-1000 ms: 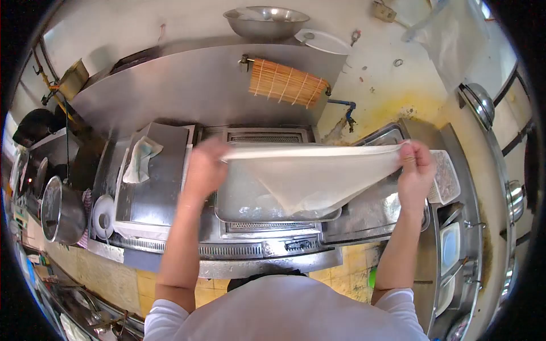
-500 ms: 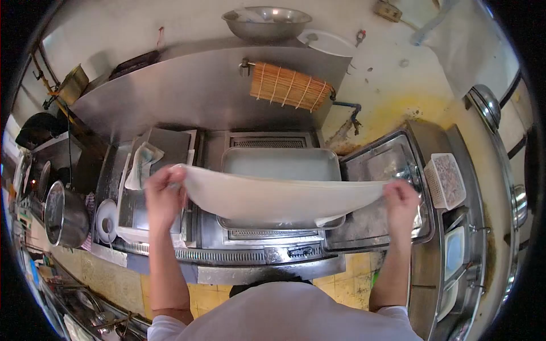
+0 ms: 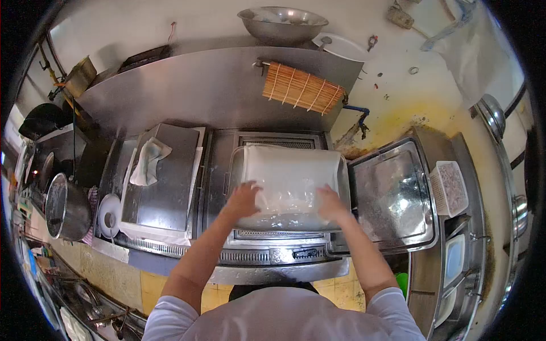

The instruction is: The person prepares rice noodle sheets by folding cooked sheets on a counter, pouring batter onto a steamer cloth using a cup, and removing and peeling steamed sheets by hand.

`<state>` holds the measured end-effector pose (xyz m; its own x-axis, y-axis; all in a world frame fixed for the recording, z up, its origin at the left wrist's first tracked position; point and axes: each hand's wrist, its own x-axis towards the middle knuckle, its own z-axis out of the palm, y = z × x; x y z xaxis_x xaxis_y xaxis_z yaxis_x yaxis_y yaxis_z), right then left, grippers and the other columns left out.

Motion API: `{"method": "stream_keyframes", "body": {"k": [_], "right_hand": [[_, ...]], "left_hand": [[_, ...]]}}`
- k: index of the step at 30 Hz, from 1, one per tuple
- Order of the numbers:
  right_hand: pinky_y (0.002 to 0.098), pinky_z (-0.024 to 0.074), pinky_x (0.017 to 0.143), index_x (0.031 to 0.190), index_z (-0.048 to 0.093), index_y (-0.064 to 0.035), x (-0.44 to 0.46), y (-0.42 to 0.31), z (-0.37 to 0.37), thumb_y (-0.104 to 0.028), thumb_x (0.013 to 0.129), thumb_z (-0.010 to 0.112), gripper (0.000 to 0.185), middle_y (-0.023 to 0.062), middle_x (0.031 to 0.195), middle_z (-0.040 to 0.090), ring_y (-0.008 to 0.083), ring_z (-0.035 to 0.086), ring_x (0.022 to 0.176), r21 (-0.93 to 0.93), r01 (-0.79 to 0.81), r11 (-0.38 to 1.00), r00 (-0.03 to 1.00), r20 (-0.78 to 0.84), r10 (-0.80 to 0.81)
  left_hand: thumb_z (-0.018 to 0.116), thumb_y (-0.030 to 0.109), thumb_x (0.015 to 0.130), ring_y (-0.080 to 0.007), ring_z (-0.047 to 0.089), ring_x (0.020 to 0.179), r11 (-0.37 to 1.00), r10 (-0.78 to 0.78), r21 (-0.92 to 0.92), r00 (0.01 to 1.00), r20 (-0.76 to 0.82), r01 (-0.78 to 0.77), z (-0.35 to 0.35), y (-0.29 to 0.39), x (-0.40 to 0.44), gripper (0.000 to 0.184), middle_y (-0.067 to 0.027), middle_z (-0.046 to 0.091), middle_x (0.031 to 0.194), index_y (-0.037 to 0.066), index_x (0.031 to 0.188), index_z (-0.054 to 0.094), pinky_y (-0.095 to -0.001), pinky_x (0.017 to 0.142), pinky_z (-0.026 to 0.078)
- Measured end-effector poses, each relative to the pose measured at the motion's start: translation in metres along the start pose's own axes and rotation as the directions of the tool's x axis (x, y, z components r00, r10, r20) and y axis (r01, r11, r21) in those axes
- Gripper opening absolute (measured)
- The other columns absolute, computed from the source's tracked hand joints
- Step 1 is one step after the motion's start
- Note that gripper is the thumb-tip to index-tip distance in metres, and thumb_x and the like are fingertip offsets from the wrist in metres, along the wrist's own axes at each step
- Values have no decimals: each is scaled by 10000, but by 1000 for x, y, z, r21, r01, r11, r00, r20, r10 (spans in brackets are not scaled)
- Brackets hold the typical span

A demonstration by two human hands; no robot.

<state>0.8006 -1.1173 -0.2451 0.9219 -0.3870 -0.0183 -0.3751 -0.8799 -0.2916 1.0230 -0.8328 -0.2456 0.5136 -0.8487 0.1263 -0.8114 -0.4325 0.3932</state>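
A pale, thin white sheet [image 3: 293,166] lies spread over the shallow metal tray [image 3: 343,176] in the middle of the counter. I cannot make out whether it is cloth or something else. Its near part looks wet and shiny. My left hand [image 3: 243,200] is over the left side of the sheet, fingers spread and holding nothing. Over the right side is my right hand [image 3: 331,204], somewhat blurred, with its fingers apart and nothing visible in them. Whether the fingertips touch the sheet is unclear.
Left stands a flat metal box [image 3: 161,207] with a folded cloth [image 3: 151,163] on it. A wet, shallow metal pan [image 3: 392,190] lies right, beside a white basket [image 3: 449,187]. A bamboo mat [image 3: 303,88] hangs behind; a steel pot [image 3: 68,210] stands far left.
The sheet was stretched in the air between both hands; now it lies over the tray. Both hands have let go of its ends and moved inward.
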Motion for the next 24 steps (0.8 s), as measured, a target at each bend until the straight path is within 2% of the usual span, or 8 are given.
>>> {"method": "stream_keyframes", "body": {"k": [1, 4, 7, 10, 13, 16, 20, 24], "right_hand": [[461, 499, 1052, 1349, 632, -60, -13, -9, 11, -113, 855, 623, 497, 201, 1453, 565, 326, 569, 1316, -189, -75, 979, 997, 21, 80], [468, 521, 998, 1214, 688, -47, -27, 1, 10, -127, 851, 636, 376, 173, 1326, 636, 326, 608, 1239, -306, -79, 949, 976, 169, 136], [469, 517, 958, 1027, 714, -39, -43, 4, 8, -125, 786, 663, 261, 169, 1089, 694, 340, 651, 1115, -257, -89, 962, 981, 145, 130], [471, 536, 924, 990, 725, -29, -62, -16, 2, -104, 779, 651, 236, 182, 1031, 704, 359, 677, 1046, -352, -146, 925, 954, 198, 226], [464, 520, 987, 1091, 718, -29, -82, -50, -10, -224, 818, 734, 336, 191, 1051, 712, 388, 664, 1080, -249, -174, 953, 982, 27, 186], [483, 490, 1030, 1142, 695, -2, -100, -76, -2, -237, 832, 733, 391, 225, 1202, 674, 410, 613, 1172, -75, -105, 992, 955, 269, 122], [488, 462, 1052, 1179, 678, 15, -116, -111, 2, -242, 859, 708, 411, 235, 1255, 656, 401, 595, 1184, 75, 128, 989, 987, 88, -134], [481, 482, 1007, 1124, 714, -13, -119, -166, -1, -248, 861, 722, 353, 202, 1203, 685, 396, 616, 1142, 345, 387, 855, 903, 46, -427]], "left_hand": [[780, 216, 793, -346, 593, 1246, 999, -5, 46, 1000, 27, 3, 12, -4, -14, 419, -166, 642, 1303, 117, 1192, 701, -506, 1079, 447], [665, 129, 830, -324, 627, 1172, 987, -13, 162, 996, 94, -2, 29, -26, -28, 278, -138, 677, 1204, 124, 1104, 718, -506, 1039, 455], [616, 98, 832, -322, 658, 1099, 978, -32, 210, 986, 164, -3, 25, -29, -44, 244, -118, 713, 1088, 124, 1047, 728, -479, 1012, 464], [648, 128, 828, -332, 675, 1071, 983, -77, 177, 976, 203, 41, 11, -12, -61, 244, -122, 734, 1048, 108, 1055, 738, -463, 1005, 472], [688, 158, 839, -353, 673, 1076, 996, -90, -5, 990, 111, 91, -16, 21, -83, 260, -145, 735, 1094, 81, 1082, 739, -472, 993, 491], [765, 193, 856, -384, 660, 1120, 980, -168, -116, 985, -43, 162, -9, 49, -119, 301, -190, 712, 1189, 56, 1122, 736, -484, 988, 521], [766, 153, 862, -382, 650, 1151, 922, -276, -319, 950, -146, 219, -8, 95, -181, 310, -184, 708, 1203, 53, 1154, 728, -466, 1003, 522], [778, 164, 866, -391, 659, 1119, 819, -479, -446, 858, -187, 360, -15, 132, -248, 290, -174, 709, 1199, 43, 1126, 737, -450, 985, 535]]}}
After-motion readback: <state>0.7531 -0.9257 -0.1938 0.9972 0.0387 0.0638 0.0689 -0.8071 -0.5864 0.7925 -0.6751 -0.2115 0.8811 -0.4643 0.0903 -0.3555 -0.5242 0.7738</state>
